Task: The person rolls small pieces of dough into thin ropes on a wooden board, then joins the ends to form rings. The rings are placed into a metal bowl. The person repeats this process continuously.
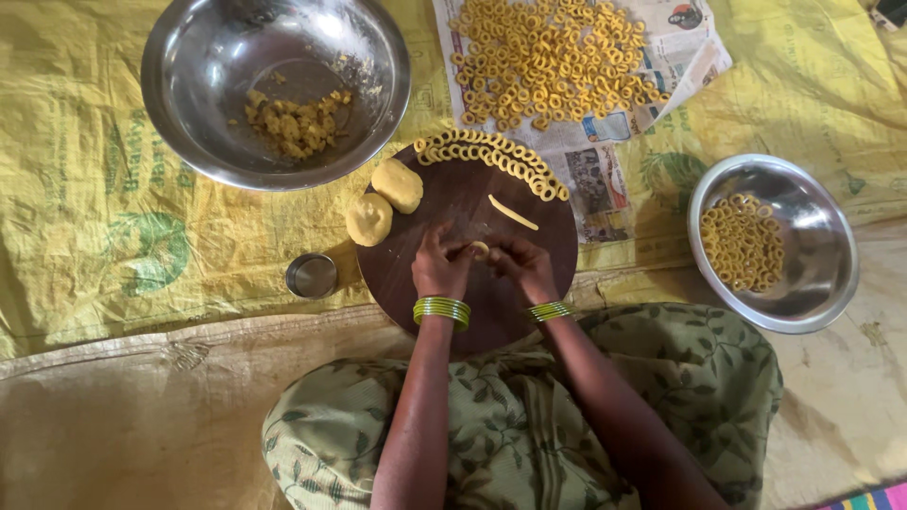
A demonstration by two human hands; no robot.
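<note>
both the left hand [440, 266] and right hand [522, 266] pinch a small dough piece [480, 249] between their fingertips; a neat ring likely needs light, even pressure against the round board [416, 279] beneath them.

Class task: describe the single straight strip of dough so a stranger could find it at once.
Start at the round dark wooden board in the middle. The dough strip lies on its upper right part, below the curved row of dough rings. It alone is straight, not looped or ball-shaped.

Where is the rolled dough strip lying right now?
The dough strip lies on the round wooden board, right of centre, just beyond the right hand.
</note>
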